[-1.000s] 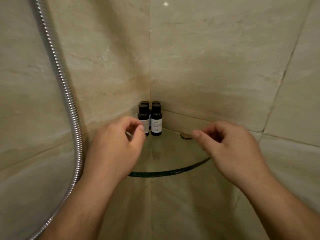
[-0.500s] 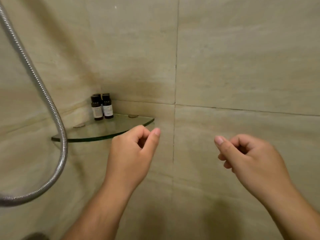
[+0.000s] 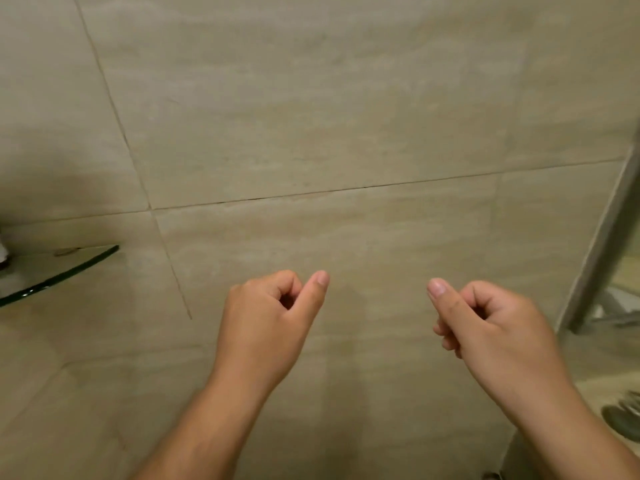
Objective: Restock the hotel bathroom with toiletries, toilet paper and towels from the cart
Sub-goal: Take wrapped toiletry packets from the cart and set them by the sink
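My left hand (image 3: 268, 323) and my right hand (image 3: 491, 327) are held out side by side in front of a beige tiled wall. On both the fingers are curled in with the thumb pointing up, and neither holds anything. The glass corner shelf (image 3: 59, 275) juts in at the far left edge, well to the left of my left hand. Only a sliver of a small bottle (image 3: 2, 252) shows on it at the frame's edge.
A grey metal frame post (image 3: 602, 244) runs up the right side, with a glimpse of shiny fittings (image 3: 616, 317) behind it. A round metal object (image 3: 623, 415) shows at the lower right. Large beige tiles (image 3: 329, 116) fill the rest of the view.
The view has swung to the right: the glass shelf and bottles slid from the centre to the far left edge, and the shower hose left the frame. Both hands stay empty and curled.
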